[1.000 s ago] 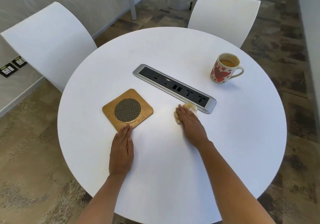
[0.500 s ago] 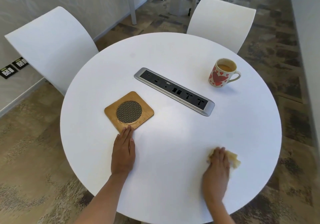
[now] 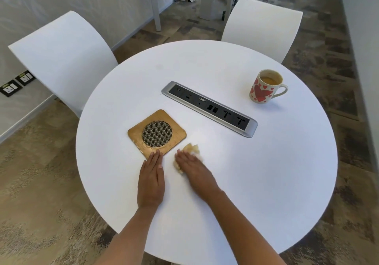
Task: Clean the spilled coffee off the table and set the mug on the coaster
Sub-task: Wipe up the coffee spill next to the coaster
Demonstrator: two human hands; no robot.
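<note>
Flat right hand (image 3: pixel 191 165) pressing the wadded tissue (image 3: pixel 192 148) at the coaster's (image 3: pixel 156 133) 4 o'clock should wipe in firm overlapping strokes, flat left hand (image 3: pixel 150 182) steadying the coaster; mug (image 3: pixel 264 88) stands at the worktop's (image 3: pixel 266 172) 1 o'clock

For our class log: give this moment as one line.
phase: wiping | right hand: pressing tissue on table | left hand: flat, fingertips touching coaster | mug: on table, not on coaster

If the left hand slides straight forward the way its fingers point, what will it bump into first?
The coaster. The left hand lies flat on the table, fingertips right at the coaster's near corner, so it would probably push that at once.
</note>
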